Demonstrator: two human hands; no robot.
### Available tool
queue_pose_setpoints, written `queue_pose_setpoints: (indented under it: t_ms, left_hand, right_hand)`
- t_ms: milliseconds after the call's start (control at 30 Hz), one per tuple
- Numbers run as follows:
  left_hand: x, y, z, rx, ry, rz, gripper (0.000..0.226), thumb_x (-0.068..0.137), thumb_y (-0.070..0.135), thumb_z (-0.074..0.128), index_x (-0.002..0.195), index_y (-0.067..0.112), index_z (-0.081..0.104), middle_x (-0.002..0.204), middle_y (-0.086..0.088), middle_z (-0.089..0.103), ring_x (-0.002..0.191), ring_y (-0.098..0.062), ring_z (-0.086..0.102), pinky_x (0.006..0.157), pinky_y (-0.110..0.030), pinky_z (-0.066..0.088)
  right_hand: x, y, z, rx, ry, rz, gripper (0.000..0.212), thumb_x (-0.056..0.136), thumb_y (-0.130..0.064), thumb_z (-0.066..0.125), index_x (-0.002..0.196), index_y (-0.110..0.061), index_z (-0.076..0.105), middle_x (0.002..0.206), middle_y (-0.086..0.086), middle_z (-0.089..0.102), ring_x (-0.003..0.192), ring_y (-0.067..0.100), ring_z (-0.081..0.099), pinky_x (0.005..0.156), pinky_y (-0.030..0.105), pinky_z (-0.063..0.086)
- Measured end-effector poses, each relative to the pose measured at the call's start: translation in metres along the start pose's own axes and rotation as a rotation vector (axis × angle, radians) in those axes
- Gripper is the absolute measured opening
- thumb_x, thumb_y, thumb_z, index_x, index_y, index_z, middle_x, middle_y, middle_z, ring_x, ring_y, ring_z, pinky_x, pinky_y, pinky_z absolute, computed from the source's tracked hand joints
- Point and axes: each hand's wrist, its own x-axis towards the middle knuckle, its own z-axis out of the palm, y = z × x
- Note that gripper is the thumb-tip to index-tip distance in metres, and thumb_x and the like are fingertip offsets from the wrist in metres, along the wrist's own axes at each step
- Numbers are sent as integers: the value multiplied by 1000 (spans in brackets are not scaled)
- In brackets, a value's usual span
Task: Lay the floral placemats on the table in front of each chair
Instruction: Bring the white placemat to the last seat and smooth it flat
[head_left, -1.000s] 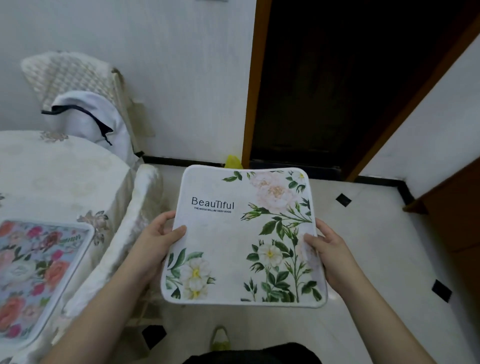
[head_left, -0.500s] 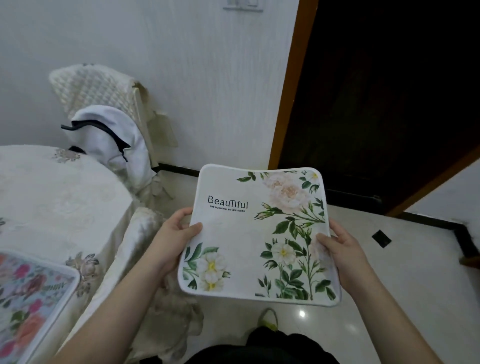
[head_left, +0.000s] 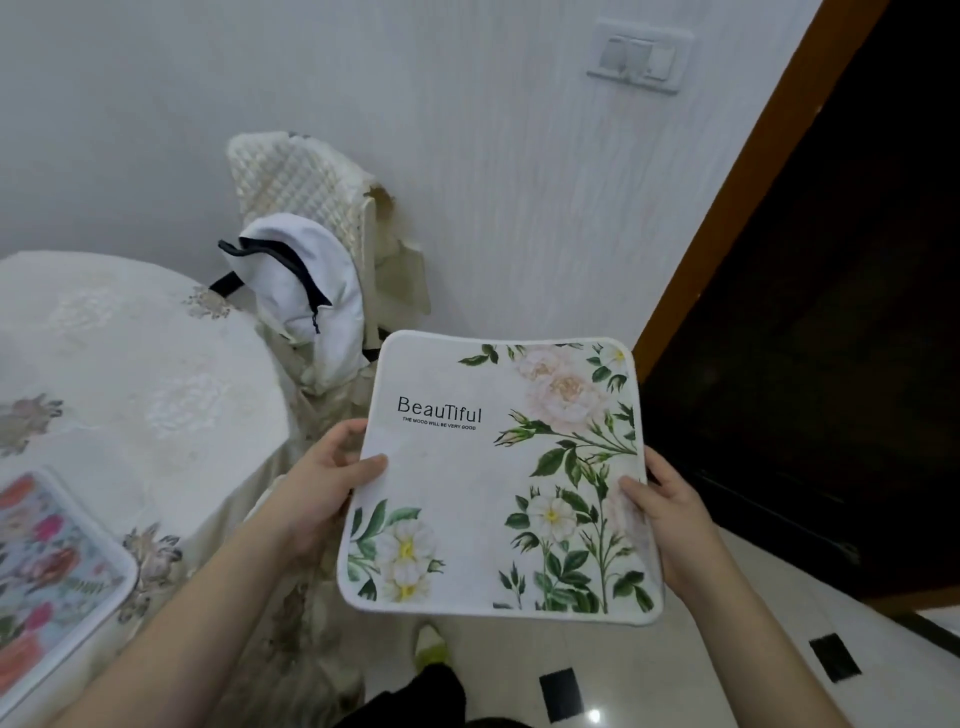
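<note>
Fingers (head_left: 371, 464) of both hands pinch the white flower placemat (head_left: 498, 478) by its sides, keeping it flat to lay on the tabletop (head_left: 130, 374).

I see soft, even indoor light with faint shadows; a small glare spot on the glossy pale tiled floor (head_left: 594, 716); the dark brown-framed doorway (head_left: 831, 322) is underexposed; wide-angle bending and slight blur mark the edges.

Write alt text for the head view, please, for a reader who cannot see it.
Two hands, left and right, hold a white floral placemat by its side edges above the floor. At left, another placemat lies on the table; a chair with a white bag stands behind.
</note>
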Motion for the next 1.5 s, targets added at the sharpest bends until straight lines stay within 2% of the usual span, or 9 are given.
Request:
queue_pose_setpoints:
  t_ms: [233, 367, 500, 567, 633, 833, 1000, 1233, 1500]
  left_hand:
    - [58, 22, -48, -31, 148, 8, 31, 94, 4, 60, 121, 18, 56, 101, -20, 74, 81, -38, 72, 66, -47, 61]
    - [83, 40, -72, -21, 224, 25, 26, 95, 2, 58, 118, 15, 56, 103, -20, 74, 87, -41, 71, 82, -57, 56]
    - [104, 57, -92, 1, 295, 32, 24, 97, 2, 55, 119, 14, 57, 95, -11, 76, 79, -30, 73, 65, -40, 59]
    - [113, 63, -102, -15, 331, 25, 24, 97, 2, 55, 119, 13, 57, 91, -8, 76, 73, -25, 73, 54, -30, 56]
    - [122, 67, -109, -41, 367, 27, 24, 97, 2, 54, 118, 13, 57, 89, -7, 76, 70, -23, 73, 51, -27, 55]
    - [162, 73, -116, -103, 507, 1, 22, 99, 6, 51, 119, 15, 56, 88, -4, 77, 71, -22, 73, 52, -27, 54]
    - [187, 83, -125, -132, 634, -34, 19, 100, 12, 52, 117, 20, 56, 93, -7, 77, 84, -32, 72, 73, -43, 53]
    - [206, 98, -135, -211, 800, -22, 18, 99, 14, 56, 116, 20, 56, 95, -9, 77, 84, -31, 74, 67, -43, 59]
    - [199, 85, -159, -312, 985, -33, 20, 97, 14, 61, 114, 22, 55, 95, -8, 77, 85, -29, 74, 64, -41, 59]
  right_hand:
    - [103, -29, 67, -91, -129, 47, 39, 99, -2, 50, 118, -30, 68, 116, 12, 73, 101, 36, 72, 71, 47, 61]
    - [152, -49, 107, -114, -180, 86, 39, 98, -3, 52, 119, -33, 67, 114, 14, 74, 99, 39, 72, 70, 50, 60]
    - [194, -54, 139, -109, -209, 144, 40, 96, -6, 55, 125, -33, 62, 111, 16, 74, 97, 41, 72, 69, 53, 59]
    - [210, -54, 155, -118, -234, 172, 38, 96, -5, 55, 123, -30, 65, 111, 15, 74, 95, 40, 72, 67, 51, 60]
    - [229, -55, 169, -138, -257, 194, 36, 96, -6, 55, 119, -31, 67, 111, 15, 74, 95, 40, 73, 66, 50, 60]
    - [306, -76, 210, -247, -352, 206, 35, 94, -6, 58, 113, -34, 70, 108, 12, 75, 91, 38, 74, 64, 47, 60]
    - [374, -95, 251, -340, -523, 211, 37, 96, -8, 56, 127, -27, 61, 109, 13, 75, 92, 38, 74, 65, 47, 61]
    - [439, -120, 315, -440, -704, 211, 36, 96, -4, 54, 125, -25, 62, 109, 13, 75, 93, 38, 73, 69, 48, 60]
    - [481, -105, 405, -555, -895, 264, 36, 97, -11, 57, 127, -29, 62, 115, 11, 73, 99, 38, 72, 79, 56, 58]
